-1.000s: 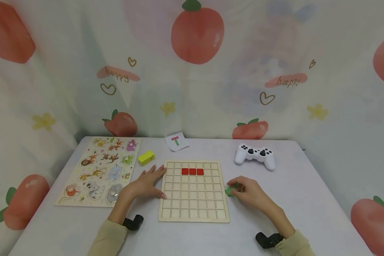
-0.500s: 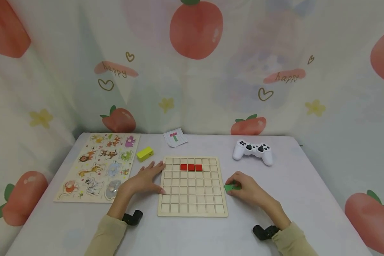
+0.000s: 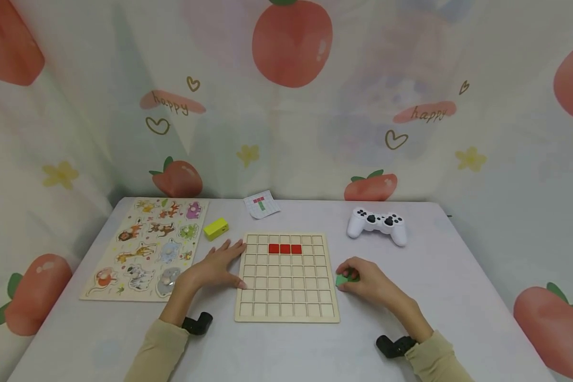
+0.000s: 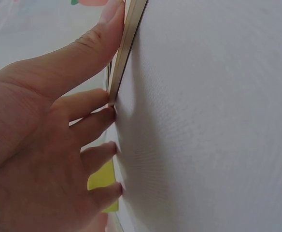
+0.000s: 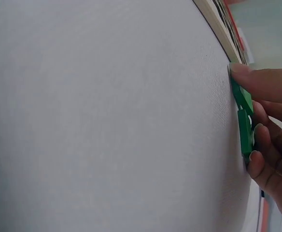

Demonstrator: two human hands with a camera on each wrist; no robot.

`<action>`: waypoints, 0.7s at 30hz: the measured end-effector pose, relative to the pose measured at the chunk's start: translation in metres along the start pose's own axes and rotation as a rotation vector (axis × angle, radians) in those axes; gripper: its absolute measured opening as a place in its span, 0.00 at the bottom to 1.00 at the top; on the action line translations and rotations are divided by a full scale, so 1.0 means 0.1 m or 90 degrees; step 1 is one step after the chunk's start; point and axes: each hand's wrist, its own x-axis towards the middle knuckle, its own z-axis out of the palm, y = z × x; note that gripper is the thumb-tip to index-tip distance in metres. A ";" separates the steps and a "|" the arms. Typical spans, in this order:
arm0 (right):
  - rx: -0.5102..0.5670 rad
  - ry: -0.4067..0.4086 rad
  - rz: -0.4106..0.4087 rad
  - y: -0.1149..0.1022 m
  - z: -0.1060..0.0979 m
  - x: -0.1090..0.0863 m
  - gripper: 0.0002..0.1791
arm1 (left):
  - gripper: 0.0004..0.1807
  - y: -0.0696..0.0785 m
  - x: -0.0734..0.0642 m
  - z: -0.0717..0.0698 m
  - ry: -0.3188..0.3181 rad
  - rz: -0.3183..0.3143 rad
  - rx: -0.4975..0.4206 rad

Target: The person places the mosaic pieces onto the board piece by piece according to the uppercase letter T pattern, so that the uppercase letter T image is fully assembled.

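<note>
Little has been changed over the last second: the green between the fingers of the right hand (image 3: 366, 279) has been turned slightly, just beyond the board's right edge, while the same three red tiles (image 3: 285, 249) are shown in a row near the board's (image 3: 286, 296) far side. In the right wrist view two green tiles can be made out there. One green tile (image 5: 246, 98) is pinched at an angle under the thumb, so the right grip is narrow; the other green tile (image 5: 245, 135) is seen close against the remaining fingers, and whether it is gripped too cannot be told. The left hand (image 3: 214, 267) has been kept at the board's left edge, touched by spread fingers and thumb; that grip is wide.

Beyond the board a card (image 3: 262, 205) is seen, on which a red row is drawn above a green column. As no green is seated on the board, the green part is judged not yet begun. A puzzle (image 3: 132, 268) and a yellow block (image 3: 216, 229) are left of the board; a controller (image 3: 377, 225) is set to its far right.
</note>
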 end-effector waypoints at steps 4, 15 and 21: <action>-0.015 -0.010 0.006 -0.01 -0.01 0.00 0.14 | 0.57 0.00 0.00 -0.01 -0.005 0.002 -0.003; -0.011 0.006 0.027 -0.06 -0.03 0.00 0.05 | 0.57 0.01 0.01 -0.02 -0.004 -0.003 0.003; 0.028 0.019 0.024 -0.08 -0.04 0.02 0.07 | 0.57 0.00 0.01 0.00 -0.007 -0.008 -0.001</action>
